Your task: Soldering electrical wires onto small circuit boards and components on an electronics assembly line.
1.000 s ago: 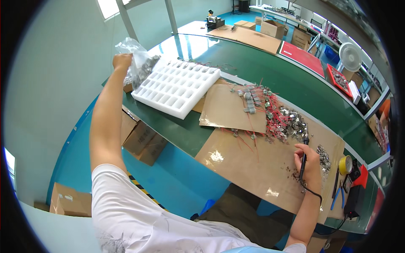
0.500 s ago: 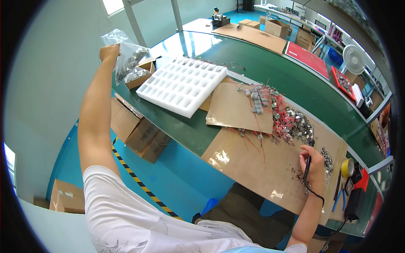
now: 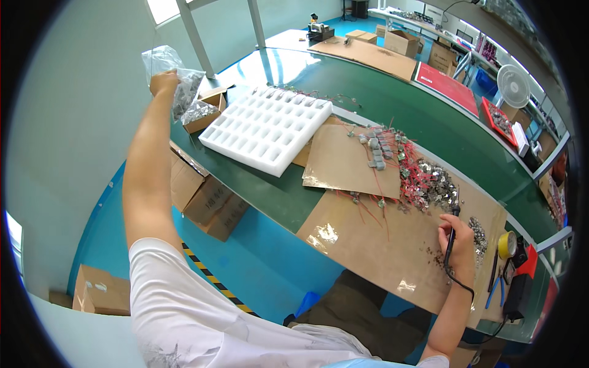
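Fingers of the left hand (image 3: 164, 81) are clamped on a clear plastic bag (image 3: 188, 87) of grey metal parts. Since a second ago I see it shift left, off the corner of the white foam tray (image 3: 257, 132), to the small open carton (image 3: 204, 123) on the counter (image 3: 279, 199). Means the tray corner is unobstructed; can't tell if bag touches carton. Right hand (image 3: 464, 246) unchanged: fingers wrapped round the soldering iron (image 3: 450, 243), tip by the metal parts pile (image 3: 437, 184).
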{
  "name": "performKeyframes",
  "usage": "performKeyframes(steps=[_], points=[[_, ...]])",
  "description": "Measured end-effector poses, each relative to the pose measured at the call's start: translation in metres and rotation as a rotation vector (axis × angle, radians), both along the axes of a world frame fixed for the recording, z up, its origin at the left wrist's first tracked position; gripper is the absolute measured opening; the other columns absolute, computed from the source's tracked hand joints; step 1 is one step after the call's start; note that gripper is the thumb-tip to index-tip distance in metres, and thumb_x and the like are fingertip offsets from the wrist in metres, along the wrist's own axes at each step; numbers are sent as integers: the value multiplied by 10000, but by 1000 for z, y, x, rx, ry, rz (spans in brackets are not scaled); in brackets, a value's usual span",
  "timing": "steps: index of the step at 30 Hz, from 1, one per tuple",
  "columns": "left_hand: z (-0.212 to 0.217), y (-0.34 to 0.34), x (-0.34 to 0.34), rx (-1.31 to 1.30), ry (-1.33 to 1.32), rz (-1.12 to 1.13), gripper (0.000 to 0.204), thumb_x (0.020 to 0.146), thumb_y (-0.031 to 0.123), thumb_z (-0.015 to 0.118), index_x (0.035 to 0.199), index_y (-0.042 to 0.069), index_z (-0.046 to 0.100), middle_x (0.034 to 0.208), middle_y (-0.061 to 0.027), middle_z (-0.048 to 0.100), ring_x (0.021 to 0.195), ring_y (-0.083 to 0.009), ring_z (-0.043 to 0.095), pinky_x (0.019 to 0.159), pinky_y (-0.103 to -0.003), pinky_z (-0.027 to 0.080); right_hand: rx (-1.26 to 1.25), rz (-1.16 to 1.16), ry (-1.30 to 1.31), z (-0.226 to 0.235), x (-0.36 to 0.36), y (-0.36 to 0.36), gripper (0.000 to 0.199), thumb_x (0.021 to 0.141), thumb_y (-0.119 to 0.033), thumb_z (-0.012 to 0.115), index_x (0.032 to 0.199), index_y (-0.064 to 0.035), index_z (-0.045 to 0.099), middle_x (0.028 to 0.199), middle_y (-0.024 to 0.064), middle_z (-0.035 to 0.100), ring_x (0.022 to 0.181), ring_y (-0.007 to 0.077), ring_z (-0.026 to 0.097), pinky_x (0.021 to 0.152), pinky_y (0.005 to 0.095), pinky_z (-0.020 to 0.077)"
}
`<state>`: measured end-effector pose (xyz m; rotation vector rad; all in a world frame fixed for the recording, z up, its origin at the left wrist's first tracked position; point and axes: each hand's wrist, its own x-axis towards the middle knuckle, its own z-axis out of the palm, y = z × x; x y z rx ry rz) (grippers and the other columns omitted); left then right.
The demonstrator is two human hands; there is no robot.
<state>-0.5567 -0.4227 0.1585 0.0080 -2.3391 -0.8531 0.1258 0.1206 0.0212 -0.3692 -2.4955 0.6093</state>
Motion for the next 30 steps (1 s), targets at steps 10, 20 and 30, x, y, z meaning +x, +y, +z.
performKeyframes(steps=[10,20,30], points=[[-122,7,-20,-5,-193,-47,535,1034,473,624,909,-14,805,977,-261,762,981,-446,739,900,-509,547,39,67,29,1,-2,-3,339,847,63,735,1164,-54,710,851,127,720,757,269,722,683,361,564],[-79,32,52,-207,-38,-134,477,1086,381,590,943,-32,780,757,-109,742,602,-197,705,598,-365,524,60,84,64,8,-2,-3,339,851,57,734,1171,-52,721,884,147,730,802,304,737,722,368,579],[-64,268,331,-284,-136,-991,316,994,309,746,1091,12,794,902,-120,768,690,-175,685,661,-329,545,85,86,2,8,9,-6,315,872,6,731,1170,-96,719,863,148,707,778,326,707,693,401,566]])
